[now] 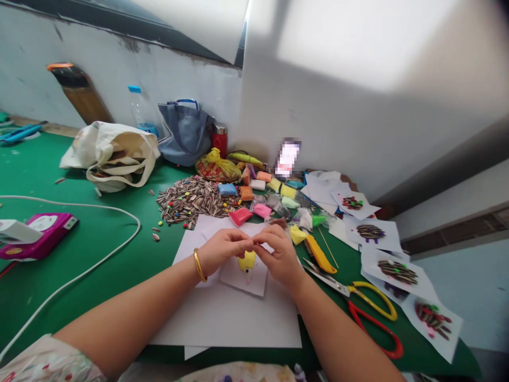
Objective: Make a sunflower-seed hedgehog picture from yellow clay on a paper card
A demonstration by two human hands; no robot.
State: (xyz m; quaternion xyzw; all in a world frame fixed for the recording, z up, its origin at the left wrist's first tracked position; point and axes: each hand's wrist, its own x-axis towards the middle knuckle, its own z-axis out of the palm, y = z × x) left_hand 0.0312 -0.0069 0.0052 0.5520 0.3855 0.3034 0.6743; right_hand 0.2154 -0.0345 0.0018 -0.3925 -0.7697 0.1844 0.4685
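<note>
My left hand (228,248), with a gold bangle (200,265) on its wrist, meets my right hand (277,253) at the fingertips. Both are closed in a pinch; whatever lies between the fingers is too small to make out. Just below them a yellow clay shape (247,261) with a dark eye-like dot and a pink tip sits on a small white card (234,285). That card rests on larger white sheets (222,323). Beyond the fingers lie a red clay packet (240,216) and a pink one (262,210).
Scissors (350,291) and a yellow cutter (318,253) lie right of my right hand. Finished seed-and-clay cards (401,270) line the right edge. A sunflower seed pile (191,199), a cloth bag (115,151) and a white cable (99,260) are on the left.
</note>
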